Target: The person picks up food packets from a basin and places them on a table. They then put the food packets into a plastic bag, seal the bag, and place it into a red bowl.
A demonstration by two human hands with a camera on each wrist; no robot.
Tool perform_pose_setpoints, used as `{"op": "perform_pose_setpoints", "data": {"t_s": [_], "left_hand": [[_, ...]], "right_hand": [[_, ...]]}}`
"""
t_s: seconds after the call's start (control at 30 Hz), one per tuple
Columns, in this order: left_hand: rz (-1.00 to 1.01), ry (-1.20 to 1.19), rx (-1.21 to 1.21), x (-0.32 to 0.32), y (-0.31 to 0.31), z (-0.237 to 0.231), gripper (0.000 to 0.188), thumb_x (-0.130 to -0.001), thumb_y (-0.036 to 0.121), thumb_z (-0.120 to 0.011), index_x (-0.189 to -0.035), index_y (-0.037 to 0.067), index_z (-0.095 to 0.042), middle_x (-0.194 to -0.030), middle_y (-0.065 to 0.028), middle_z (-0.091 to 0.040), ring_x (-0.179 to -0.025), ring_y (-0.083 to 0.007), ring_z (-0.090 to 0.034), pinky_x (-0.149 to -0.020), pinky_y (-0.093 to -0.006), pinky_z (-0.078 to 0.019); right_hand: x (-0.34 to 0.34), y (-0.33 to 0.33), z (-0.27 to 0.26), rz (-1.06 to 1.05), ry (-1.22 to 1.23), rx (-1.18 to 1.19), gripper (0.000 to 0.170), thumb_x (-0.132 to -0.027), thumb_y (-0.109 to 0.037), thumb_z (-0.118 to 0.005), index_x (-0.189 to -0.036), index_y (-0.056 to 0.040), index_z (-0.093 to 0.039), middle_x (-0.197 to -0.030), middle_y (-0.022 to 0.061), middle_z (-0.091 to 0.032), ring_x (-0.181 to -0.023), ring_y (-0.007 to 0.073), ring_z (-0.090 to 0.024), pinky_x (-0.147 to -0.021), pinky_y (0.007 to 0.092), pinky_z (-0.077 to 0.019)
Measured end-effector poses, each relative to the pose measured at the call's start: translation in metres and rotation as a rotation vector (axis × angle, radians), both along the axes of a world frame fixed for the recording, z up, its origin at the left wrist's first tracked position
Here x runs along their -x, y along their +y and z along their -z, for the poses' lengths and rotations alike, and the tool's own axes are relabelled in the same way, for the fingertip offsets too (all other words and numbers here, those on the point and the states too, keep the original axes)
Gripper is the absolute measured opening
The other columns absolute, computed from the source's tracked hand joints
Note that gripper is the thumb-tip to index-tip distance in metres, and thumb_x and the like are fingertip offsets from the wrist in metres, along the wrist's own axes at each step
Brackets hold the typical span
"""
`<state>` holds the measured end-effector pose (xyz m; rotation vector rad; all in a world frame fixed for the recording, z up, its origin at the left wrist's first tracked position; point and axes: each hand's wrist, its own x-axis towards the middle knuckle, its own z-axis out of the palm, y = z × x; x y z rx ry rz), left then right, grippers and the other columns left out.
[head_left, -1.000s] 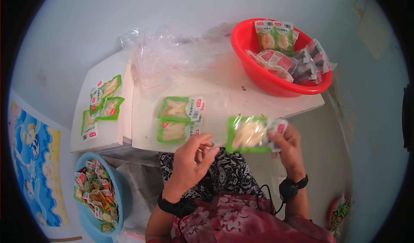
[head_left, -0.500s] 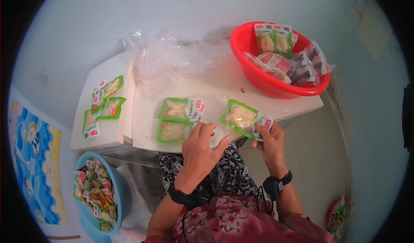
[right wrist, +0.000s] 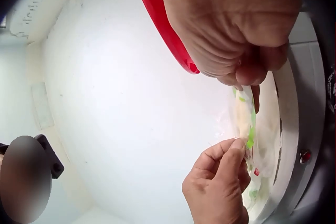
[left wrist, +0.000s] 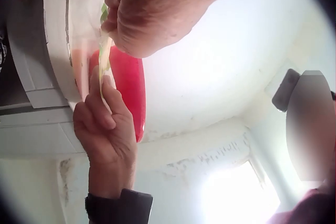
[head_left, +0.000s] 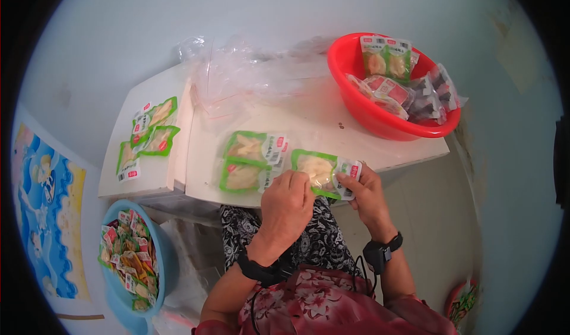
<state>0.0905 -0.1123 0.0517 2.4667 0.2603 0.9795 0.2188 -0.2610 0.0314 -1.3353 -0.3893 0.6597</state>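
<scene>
Just over the table's front edge, my right hand (head_left: 369, 193) pinches a green-edged food packet (head_left: 314, 167) by its white printed end, thumb on top. Pale pieces show through the packet's clear window, and thin clear plastic lies about it. My left hand (head_left: 289, 207) has its fingers curled at the packet's other end; in the right wrist view the left thumb and fingers (right wrist: 218, 179) pinch that end. Left of it, a pair of similar packets (head_left: 246, 148) lies side by side on the white table (head_left: 285, 112), close beyond my left knuckles.
A red basin (head_left: 368, 121) with several packets stands at the table's back right. Clear plastic bags (head_left: 237, 68) lie along the wall. More green-edged packets (head_left: 160, 140) rest on the left-hand surface. Below, a blue basin (head_left: 169, 258) holds many small packets.
My right hand has brought the packet left and closer to my left hand. The left fingers, spread half a second ago, have curled in and pinch the packet's near end.
</scene>
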Motion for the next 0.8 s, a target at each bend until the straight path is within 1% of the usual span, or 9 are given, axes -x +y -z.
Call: {"op": "perform_pose_setpoints", "data": {"t_s": [0.17, 0.27, 0.37, 0.47, 0.57, 0.63, 0.73, 0.8], "left_hand": [[0.011, -0.038, -0.037, -0.005, -0.014, -0.007, 0.013, -0.088, 0.0, -0.067, -0.097, 0.004, -0.058, -0.083, -0.0131, -0.061, -0.074, -0.0361, -0.062, -0.066, -0.0455, -0.0486], [0.019, -0.043, -0.031, -0.01, -0.018, -0.004, 0.012, -0.088, 0.0, -0.067, -0.096, 0.004, -0.058, -0.082, -0.0128, -0.061, -0.074, -0.0356, -0.062, -0.065, -0.0461, -0.0484], [0.042, -0.071, 0.003, -0.009, -0.015, -0.005, 0.012, -0.09, 0.0, -0.067, -0.098, 0.004, -0.059, -0.085, -0.0129, -0.063, -0.074, -0.0354, -0.062, -0.065, -0.0457, -0.049], [0.115, -0.106, 0.034, -0.003, -0.01, -0.007, 0.016, -0.09, 0.004, -0.068, -0.102, 0.001, -0.058, -0.092, -0.014, -0.063, -0.083, -0.0339, -0.065, -0.069, -0.0434, -0.0527], [-0.005, -0.197, 0.022, 0.022, 0.009, -0.017, 0.023, -0.092, 0.006, -0.067, -0.113, -0.001, -0.061, -0.102, -0.0182, -0.067, -0.093, -0.0366, -0.066, -0.076, -0.0425, -0.0545], [-0.21, -0.131, -0.043, 0.046, 0.037, -0.014, 0.037, -0.092, 0.003, -0.066, -0.128, -0.003, -0.058, -0.113, -0.0219, -0.066, -0.1, -0.0379, -0.065, -0.083, -0.0423, -0.0557], [-0.361, -0.122, 0.148, 0.073, 0.073, 0.008, 0.042, -0.096, -0.001, -0.06, -0.138, -0.003, -0.054, -0.137, -0.0217, -0.06, -0.12, -0.0299, -0.062, -0.095, -0.0382, -0.0541], [-0.317, -0.08, 0.324, 0.083, 0.081, 0.019, 0.049, -0.098, -0.002, -0.057, -0.146, -0.002, -0.048, -0.143, -0.0215, -0.056, -0.125, -0.0296, -0.061, -0.099, -0.0379, -0.0532]], "right_hand": [[-0.003, 0.018, -0.008, -0.1, 0.024, 0.05, 0.017, -0.096, -0.016, -0.071, -0.11, -0.0054, -0.07, -0.074, -0.0035, -0.066, -0.052, 0.0004, -0.048, -0.04, 0.0192, -0.0298], [-0.006, 0.031, 0.001, -0.256, 0.0, 0.023, 0.017, -0.095, -0.015, -0.07, -0.109, -0.0051, -0.071, -0.071, -0.0051, -0.062, -0.05, 0.001, -0.046, -0.041, 0.0196, -0.0298], [-0.019, 0.034, -0.004, -0.385, 0.034, 0.104, 0.018, -0.094, -0.012, -0.069, -0.108, -0.0024, -0.071, -0.073, -0.003, -0.063, -0.048, 0.0018, -0.046, -0.042, 0.0197, -0.0324], [-0.025, 0.035, -0.017, -0.507, -0.012, 0.167, 0.018, -0.095, -0.014, -0.07, -0.107, 0.0001, -0.07, -0.074, -0.0014, -0.063, -0.047, 0.0027, -0.046, -0.043, 0.0201, -0.0348], [-0.014, 0.036, -0.037, -0.432, -0.081, 0.252, 0.019, -0.095, -0.015, -0.072, -0.104, 0.0019, -0.069, -0.075, -0.0002, -0.064, -0.047, 0.0039, -0.047, -0.044, 0.021, -0.0358], [-0.018, 0.033, -0.028, -0.395, -0.1, 0.22, 0.018, -0.096, -0.015, -0.072, -0.101, 0.0018, -0.068, -0.075, 0.0006, -0.064, -0.046, 0.0044, -0.047, -0.044, 0.0216, -0.0352], [-0.019, 0.031, -0.023, -0.379, -0.112, 0.193, 0.018, -0.096, -0.014, -0.072, -0.101, 0.0024, -0.067, -0.075, 0.0015, -0.064, -0.046, 0.0047, -0.047, -0.044, 0.0224, -0.0344], [-0.017, 0.034, -0.023, -0.387, -0.093, 0.164, 0.019, -0.096, -0.013, -0.072, -0.103, 0.003, -0.066, -0.074, 0.0019, -0.064, -0.046, 0.0047, -0.047, -0.044, 0.0227, -0.0338]]}}
